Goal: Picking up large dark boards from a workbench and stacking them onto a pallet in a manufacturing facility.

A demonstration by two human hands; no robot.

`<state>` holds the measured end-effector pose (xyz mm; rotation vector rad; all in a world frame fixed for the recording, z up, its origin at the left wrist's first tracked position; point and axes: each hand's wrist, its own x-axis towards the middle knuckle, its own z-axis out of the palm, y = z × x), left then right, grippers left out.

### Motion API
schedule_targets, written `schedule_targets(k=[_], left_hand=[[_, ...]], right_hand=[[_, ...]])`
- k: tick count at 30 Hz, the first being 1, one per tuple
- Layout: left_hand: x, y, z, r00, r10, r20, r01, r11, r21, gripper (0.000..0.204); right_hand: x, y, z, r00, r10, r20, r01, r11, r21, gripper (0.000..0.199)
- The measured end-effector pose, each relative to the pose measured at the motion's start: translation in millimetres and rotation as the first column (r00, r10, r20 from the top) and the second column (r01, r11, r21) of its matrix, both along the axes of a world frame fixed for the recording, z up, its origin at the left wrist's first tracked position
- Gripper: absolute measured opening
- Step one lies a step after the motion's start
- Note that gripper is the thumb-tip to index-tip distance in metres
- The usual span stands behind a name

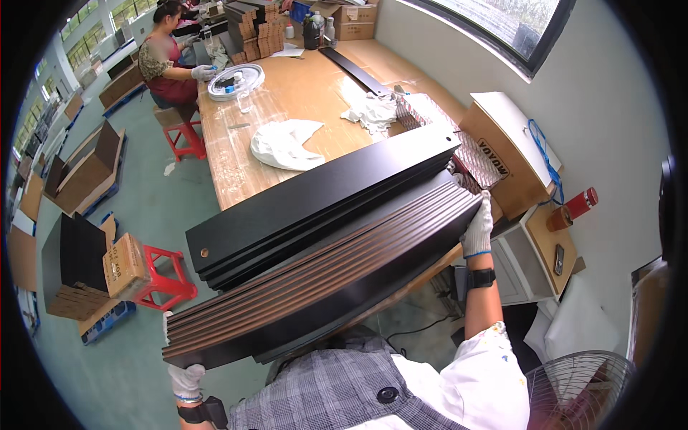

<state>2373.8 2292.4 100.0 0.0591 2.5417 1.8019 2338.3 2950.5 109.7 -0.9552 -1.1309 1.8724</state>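
Through the head camera I have both gloved hands on one bundle of black boards point(322, 269), and its long axis runs on a slant, left end low and near the wearer, right end up and away toward the wall. The boards stand on edge, brown edges upward, a broad black face toward the wearer; I make out several, but can't fix the count. The left hand point(186, 380) curls around the lower end, fingers partly hidden; the right hand point(479, 226) wraps the upper end, thumb over the top corner, so both are closed on the load. The bundle sits at the near side of the table point(301, 97), just beside one flat pile of black panels point(322, 190) lying nearly parallel; the top panel shows two round marks, one near each end. Beyond, I count two white cloths, one smooth heap point(285, 145) and one crumpled rag point(373, 112). Off left, two red stools, one under a seated co-worker point(168, 61), the other point(163, 276) beside one carton point(127, 266).
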Motion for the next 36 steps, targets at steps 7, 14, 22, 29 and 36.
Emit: schedule_targets(k=[7, 14, 22, 29, 36], left_hand=[[-3, -35, -28, 0.995, -0.097, -0.004, 0.096, 0.985, -0.143, 0.099], [-13, 37, 35, 0.956, -0.290, 0.038, 0.284, 0.890, -0.356, 0.091], [-14, 20, 15, 0.907, -0.394, -0.148, 0.277, 0.823, -0.496, 0.116], [-11, 35, 31, 0.888, -0.445, -0.118, 0.206, 0.613, -0.763, 0.105], [-6, 45, 33, 0.945, -0.328, 0.010, 0.261, 0.733, -0.628, 0.072]], right_hand=[[13, 4, -14, 0.918, 0.164, -0.361, -0.196, 0.979, -0.056, 0.042], [18, 13, -29, 0.866, 0.221, -0.448, -0.253, 0.967, -0.013, 0.038], [43, 50, -29, 0.932, 0.236, 0.276, -0.362, 0.542, 0.758, 0.037], [36, 1, 10, 0.883, 0.461, -0.093, -0.402, 0.842, 0.360, 0.077], [30, -10, 42, 0.820, 0.572, 0.024, -0.560, 0.794, 0.235, 0.096]])
